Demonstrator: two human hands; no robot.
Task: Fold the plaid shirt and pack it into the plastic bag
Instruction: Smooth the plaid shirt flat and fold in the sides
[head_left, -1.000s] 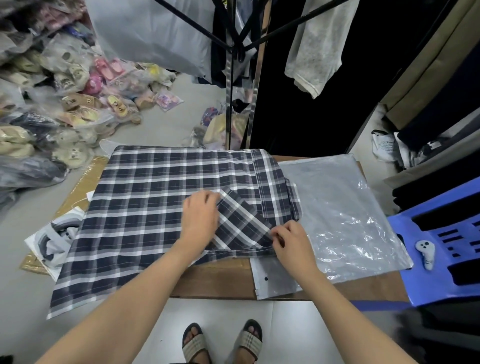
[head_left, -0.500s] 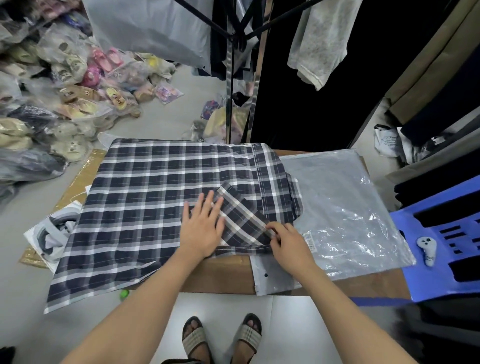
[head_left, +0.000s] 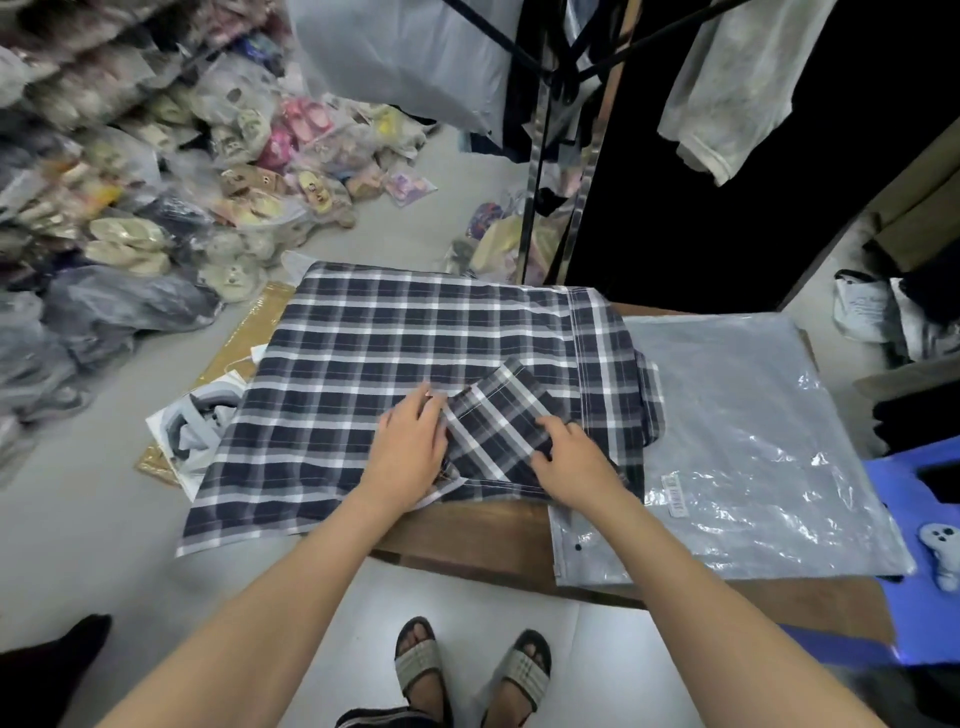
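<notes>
Your grip on both sides is flat and open: your left hand (head_left: 410, 447) presses palm-down on the plaid shirt (head_left: 395, 374), and your right hand (head_left: 574, 457) rests fingers spread on the folded-in sleeve (head_left: 501, 415), holding nothing closed. That shirt lies face-down on the wooden worktop (head_left: 483, 535), its left part hanging past the edge toward the floor. Just beside it on the right lies the clear plastic bag (head_left: 753, 441), touching the shirt's collar end. Risk, as I judge it: the overhanging cloth could drag the shirt off or pull the sleeve fold open once you lift your palms.
</notes>
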